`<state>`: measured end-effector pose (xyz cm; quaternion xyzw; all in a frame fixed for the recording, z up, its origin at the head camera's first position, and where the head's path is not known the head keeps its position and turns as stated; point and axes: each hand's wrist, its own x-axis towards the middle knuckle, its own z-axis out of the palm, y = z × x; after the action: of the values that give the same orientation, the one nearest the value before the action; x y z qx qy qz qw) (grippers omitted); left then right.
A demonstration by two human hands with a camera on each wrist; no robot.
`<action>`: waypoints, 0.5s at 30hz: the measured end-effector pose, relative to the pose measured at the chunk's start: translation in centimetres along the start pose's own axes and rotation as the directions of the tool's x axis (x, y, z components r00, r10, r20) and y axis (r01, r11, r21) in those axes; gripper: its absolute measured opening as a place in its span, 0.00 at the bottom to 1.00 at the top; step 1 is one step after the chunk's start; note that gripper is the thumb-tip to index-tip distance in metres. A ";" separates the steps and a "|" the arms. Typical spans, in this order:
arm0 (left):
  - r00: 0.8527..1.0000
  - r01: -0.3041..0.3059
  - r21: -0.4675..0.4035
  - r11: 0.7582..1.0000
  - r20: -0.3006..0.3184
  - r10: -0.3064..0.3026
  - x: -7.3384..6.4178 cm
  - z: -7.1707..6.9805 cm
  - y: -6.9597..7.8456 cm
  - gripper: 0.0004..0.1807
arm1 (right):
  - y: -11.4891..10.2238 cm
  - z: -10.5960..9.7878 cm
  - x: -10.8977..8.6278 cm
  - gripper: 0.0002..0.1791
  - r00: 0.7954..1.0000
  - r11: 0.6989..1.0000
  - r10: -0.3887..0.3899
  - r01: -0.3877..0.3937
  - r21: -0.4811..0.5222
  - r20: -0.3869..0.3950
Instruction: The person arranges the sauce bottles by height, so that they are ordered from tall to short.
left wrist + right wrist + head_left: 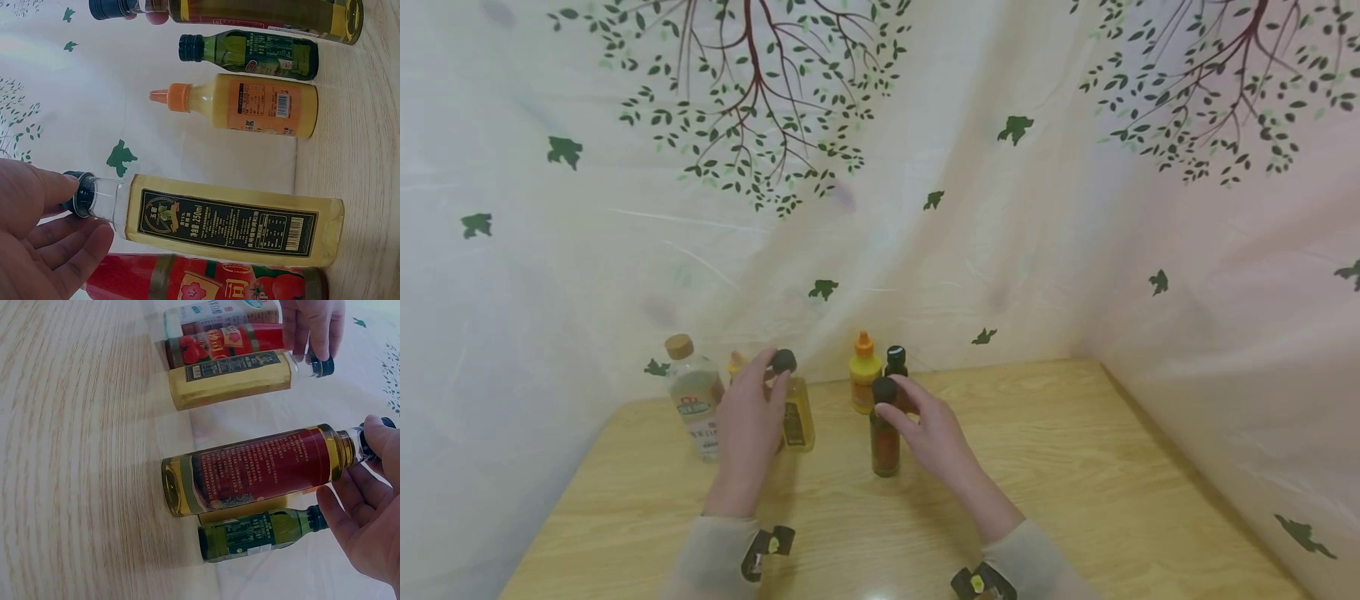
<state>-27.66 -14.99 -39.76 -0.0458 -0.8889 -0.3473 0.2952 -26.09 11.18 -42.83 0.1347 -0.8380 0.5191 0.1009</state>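
Note:
My left hand (751,421) pinches the black cap of a square-sided oil bottle (244,222) with pale yellow oil and a black label. That bottle stands upright on the table, partly behind the hand in the head view. My right hand (938,429) grips another black cap with thumb and fingers, on a round oil bottle (256,465) with a red label. In the head view this round bottle stands nearer the front than its neighbours. Close behind it is a small green bottle (269,55) with a dark cap, partly hidden by the right hand in the head view.
A yellow squeeze bottle (865,371) with an orange nozzle stands at the back beside the green bottle. Left of the left hand are a large clear bottle (694,392) with a tan cap and a red tomato-sauce bottle (137,275). A leaf-printed curtain (880,250) hangs behind the wooden table (1075,483).

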 end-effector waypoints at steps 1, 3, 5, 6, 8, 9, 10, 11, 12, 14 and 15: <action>1.000 -0.001 -0.001 1.000 0.002 0.001 0.0 0.1 0.0 0.25 | 0.0 0.0 0.0 0.23 1.000 1.000 0.001 -0.001 0.001 -0.002; 1.000 -0.002 -0.003 1.000 0.007 0.002 0.0 0.2 -0.1 0.25 | 0.2 0.0 -0.1 0.23 1.000 1.000 0.001 -0.001 -0.005 -0.009; 1.000 -0.005 -0.005 1.000 0.011 0.005 0.0 0.3 -0.1 0.25 | 0.2 0.0 -0.2 0.23 1.000 1.000 0.005 -0.005 -0.007 -0.013; 1.000 -0.009 -0.007 1.000 0.011 0.009 0.0 0.3 -0.1 0.25 | 0.2 0.0 -0.2 0.23 1.000 1.000 0.009 -0.009 -0.009 -0.015; 1.000 -0.019 -0.012 1.000 0.010 0.019 0.0 0.4 -0.2 0.25 | 0.3 -0.1 -0.2 0.24 1.000 1.000 0.015 -0.015 -0.014 -0.017; 1.000 -0.025 -0.014 1.000 0.006 0.026 0.0 0.4 -0.2 0.25 | 0.3 -0.1 -0.2 0.24 1.000 1.000 0.018 -0.018 -0.015 -0.017; 0.999 -0.032 -0.016 0.999 0.001 0.032 0.0 0.5 -0.2 0.25 | 0.3 -0.1 -0.2 0.24 1.000 1.000 0.019 -0.019 -0.010 -0.015; 0.999 -0.043 -0.018 0.999 -0.007 0.043 0.0 0.5 -0.3 0.24 | 0.2 -0.1 -0.2 0.24 1.000 1.000 0.018 -0.019 -0.009 -0.014; 0.999 -0.052 -0.020 0.998 -0.016 0.052 0.0 0.5 -0.3 0.24 | 0.2 -0.1 -0.1 0.24 1.000 1.000 0.015 -0.015 -0.008 -0.012; 0.997 -0.070 -0.026 0.997 -0.034 0.069 0.0 0.4 -0.4 0.23 | 0.2 -0.1 0.0 0.24 1.000 1.000 0.009 -0.009 -0.002 -0.006; 0.996 -0.078 -0.030 0.997 -0.040 0.077 0.0 0.4 -0.4 0.23 | 0.1 -0.1 0.0 0.24 1.000 1.000 0.008 -0.008 0.001 -0.004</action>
<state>-28.01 -15.03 -40.24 -0.0781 -0.8750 -0.3505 0.3248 -26.13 11.35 -42.90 0.1303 -0.8380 0.5203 0.1001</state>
